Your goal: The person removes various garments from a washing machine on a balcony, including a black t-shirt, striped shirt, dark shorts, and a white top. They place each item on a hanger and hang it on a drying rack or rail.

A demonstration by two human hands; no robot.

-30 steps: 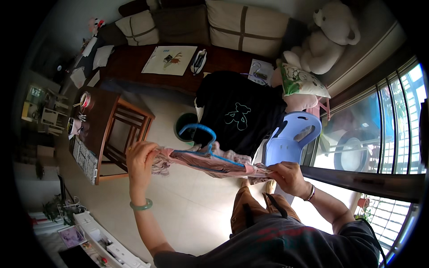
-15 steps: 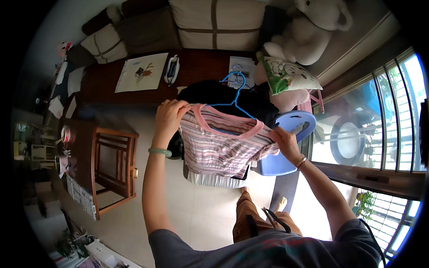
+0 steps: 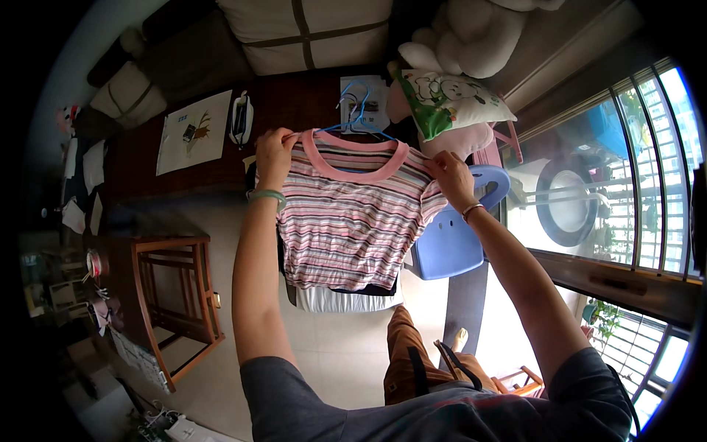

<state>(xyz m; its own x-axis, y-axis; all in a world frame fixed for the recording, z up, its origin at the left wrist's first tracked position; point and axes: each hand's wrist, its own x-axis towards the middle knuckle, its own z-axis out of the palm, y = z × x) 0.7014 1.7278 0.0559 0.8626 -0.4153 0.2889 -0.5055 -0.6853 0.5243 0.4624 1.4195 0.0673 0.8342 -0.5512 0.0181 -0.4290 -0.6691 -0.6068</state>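
A pink, grey and white striped short-sleeved shirt (image 3: 350, 221) with a pink neckband hangs spread out in front of me. Its left shoulder edge is pinched by my left hand (image 3: 274, 158), its right sleeve top by my right hand (image 3: 451, 177). Both hands are closed on the cloth. Inside the neck sits a blue clothes hanger (image 3: 359, 121), its hook standing up above the collar; most of its arms are hidden by the shirt. Behind and below the shirt, dark cloth and a white gathered piece (image 3: 346, 302) show.
At the right stands a blue plastic chair (image 3: 449, 247); above it a printed cushion (image 3: 456, 107) and a large white plush toy (image 3: 464, 37). A dark wooden bench (image 3: 294, 96) bears a drawing (image 3: 193, 132) and a pouch (image 3: 241, 118). A wooden chair (image 3: 177, 295) is at the left.
The shirt has been drawn out flatter and its front now faces me, stripes nearly level. My right hand has risen, the hanger sits lower in the neck, and the view has shifted.
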